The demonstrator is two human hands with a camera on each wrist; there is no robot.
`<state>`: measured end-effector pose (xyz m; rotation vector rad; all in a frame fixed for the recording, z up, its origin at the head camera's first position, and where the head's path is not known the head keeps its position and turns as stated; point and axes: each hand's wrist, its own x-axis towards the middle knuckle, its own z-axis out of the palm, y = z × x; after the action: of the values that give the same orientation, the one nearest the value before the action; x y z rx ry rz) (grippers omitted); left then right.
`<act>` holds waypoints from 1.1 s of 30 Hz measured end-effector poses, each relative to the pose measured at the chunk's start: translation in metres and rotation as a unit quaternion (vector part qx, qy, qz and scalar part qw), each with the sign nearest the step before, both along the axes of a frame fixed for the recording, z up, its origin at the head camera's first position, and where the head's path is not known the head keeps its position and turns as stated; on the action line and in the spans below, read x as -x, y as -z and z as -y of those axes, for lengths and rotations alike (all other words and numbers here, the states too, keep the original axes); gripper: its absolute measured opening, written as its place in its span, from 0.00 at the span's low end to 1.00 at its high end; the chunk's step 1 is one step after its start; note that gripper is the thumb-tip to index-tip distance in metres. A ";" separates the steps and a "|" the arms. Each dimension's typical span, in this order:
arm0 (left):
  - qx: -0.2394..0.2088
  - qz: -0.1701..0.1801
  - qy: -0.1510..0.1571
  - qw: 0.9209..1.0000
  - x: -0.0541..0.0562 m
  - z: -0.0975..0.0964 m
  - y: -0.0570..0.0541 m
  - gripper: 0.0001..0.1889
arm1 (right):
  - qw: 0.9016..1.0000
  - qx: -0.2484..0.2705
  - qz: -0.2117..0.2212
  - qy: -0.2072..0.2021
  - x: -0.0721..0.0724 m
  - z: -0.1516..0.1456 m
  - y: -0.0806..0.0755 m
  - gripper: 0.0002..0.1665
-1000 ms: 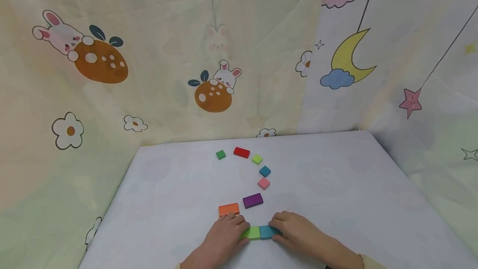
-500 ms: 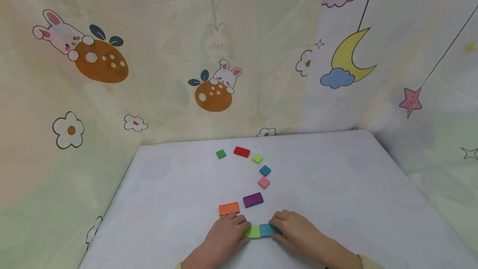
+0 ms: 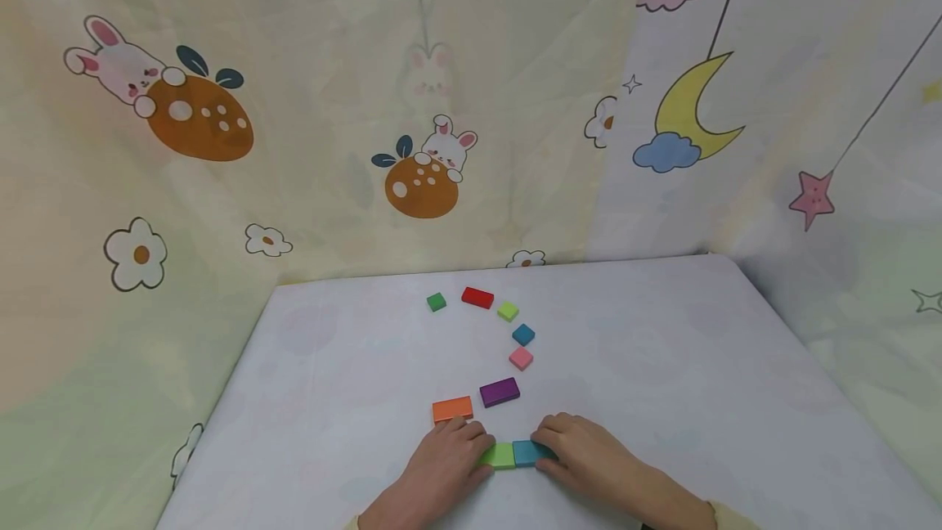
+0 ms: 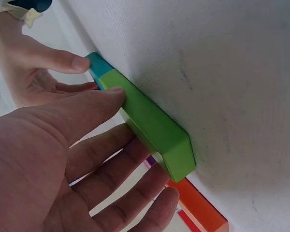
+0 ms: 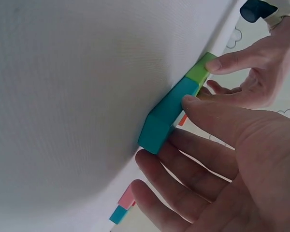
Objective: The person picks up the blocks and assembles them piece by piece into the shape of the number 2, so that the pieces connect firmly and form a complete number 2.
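Two blocks lie end to end on the white table near its front: a light green block on the left and a blue block on the right, their ends touching. My left hand holds the green block, thumb on the near side and fingers on the far side. My right hand grips the blue block the same way. In the left wrist view the thumb presses the long side of the green block. The right wrist view has the thumb against the blue block. Fingers partly cover both outer ends.
Just beyond my left fingers lies an orange block, with a purple block to its right. Farther back curve a pink, a blue, a lime, a red and a dark green block.
Both hands keep hold of the green and blue blocks in nearly the same place. The whole head view has shifted very slightly; the other blocks have not moved.
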<state>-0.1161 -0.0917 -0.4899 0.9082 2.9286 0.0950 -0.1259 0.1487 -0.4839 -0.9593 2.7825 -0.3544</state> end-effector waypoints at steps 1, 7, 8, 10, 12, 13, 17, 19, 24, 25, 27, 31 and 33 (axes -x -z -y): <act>0.000 -0.001 0.000 1.000 0.000 0.000 0.000 0.16 | 1.000 0.000 0.001 0.001 0.000 0.000 0.000 0.19; -0.002 -0.011 -0.001 1.000 -0.001 0.000 0.000 0.16 | 1.000 0.002 -0.002 0.000 0.000 0.000 0.000 0.19; -0.002 -0.012 -0.002 1.000 -0.002 0.000 0.000 0.16 | 1.000 0.002 -0.004 -0.001 0.000 0.000 0.000 0.19; -0.001 -0.009 -0.003 1.000 -0.002 -0.001 -0.001 0.16 | 1.000 0.004 -0.009 -0.003 -0.001 0.001 0.000 0.18; 0.000 -0.007 -0.003 1.000 -0.001 -0.001 -0.001 0.16 | 1.000 0.006 -0.015 -0.005 -0.001 0.001 0.000 0.18; 0.000 -0.006 -0.003 1.000 -0.001 -0.001 -0.001 0.16 | 1.000 0.006 -0.018 -0.006 -0.001 0.001 0.000 0.18; 0.005 -0.001 -0.003 1.000 0.000 -0.003 0.000 0.17 | 1.000 0.004 -0.027 -0.010 -0.002 0.002 0.000 0.18; 0.008 -0.001 -0.003 1.000 0.000 -0.003 0.000 0.17 | 0.999 0.002 -0.031 -0.012 -0.002 0.002 0.001 0.18; 0.014 0.003 -0.006 1.000 0.001 -0.005 0.001 0.16 | 0.999 -0.002 -0.038 -0.013 -0.003 0.003 0.001 0.18; 0.015 0.005 -0.007 1.000 0.001 -0.005 0.000 0.16 | 0.999 -0.003 -0.039 -0.012 -0.003 0.004 0.001 0.18; 0.016 0.010 -0.011 1.000 0.000 -0.006 0.000 0.16 | 0.999 -0.005 -0.037 -0.011 -0.003 0.004 0.001 0.19; 0.018 0.012 -0.011 1.000 0.000 -0.006 0.000 0.16 | 1.000 -0.004 -0.026 -0.007 -0.003 0.003 0.002 0.19; 0.018 0.010 -0.011 1.000 0.000 -0.006 0.000 0.17 | 1.000 -0.001 -0.022 -0.006 -0.003 0.002 0.002 0.19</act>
<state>-0.1158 -0.0852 -0.4896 0.8659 2.9114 0.0523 -0.1230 0.1471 -0.4859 -0.9938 2.8145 -0.3321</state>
